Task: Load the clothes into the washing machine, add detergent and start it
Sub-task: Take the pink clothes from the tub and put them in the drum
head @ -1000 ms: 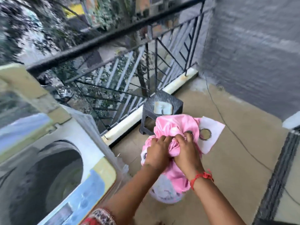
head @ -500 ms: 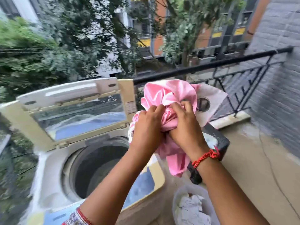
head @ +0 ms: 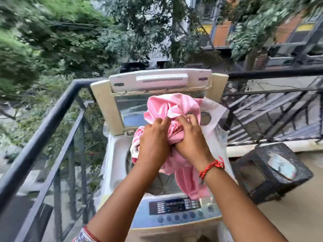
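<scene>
- The washing machine [head: 120,151] stands in front of you against the black railing [head: 43,126], its lid [head: 157,82] tipped up and back, the drum mouth open beneath your arms and the control panel [head: 174,206] nearest you
- The pink cloth [head: 174,107] is bunched into a bundle right over the drum opening; a pink tail hangs down toward the panel, and a white part with a metal ring [head: 204,118] sticks out to the right
- A dark woven stool [head: 262,165] sits on the floor just right of the machine, with a pale flat thing lying on top
- Your left hand [head: 153,142] grips the bundle from the left, fingers curled tight into the folds
- Your right hand [head: 190,137], red thread at the wrist, clamps it from the right, fingers dug into the cloth, heel touching your left hand
</scene>
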